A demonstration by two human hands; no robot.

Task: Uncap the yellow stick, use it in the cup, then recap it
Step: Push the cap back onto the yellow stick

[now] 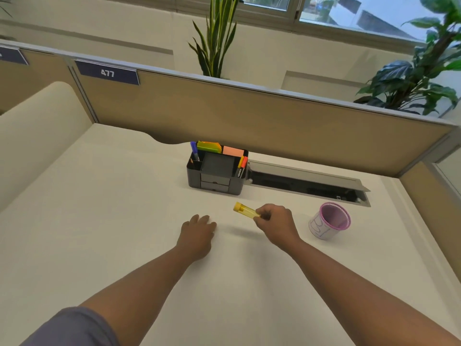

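A yellow stick (pixel 245 210) with a clear yellow cap is held just above the white desk (pixel 124 221), its capped end pointing up and to the left. My right hand (pixel 275 222) grips its near end with thumb and fingers. My left hand (pixel 198 229) lies flat on the desk to the left of the stick, palm down, fingers apart, holding nothing. A white paper cup (pixel 329 221) with a pink rim and blue pen marks stands upright to the right of my right hand.
A black desk organiser (pixel 217 171) with pens, markers and sticky notes stands behind the hands. To its right runs an open cable tray (pixel 306 183) set in the desk. A tan partition (pixel 249 116) closes the back, with plants behind it.
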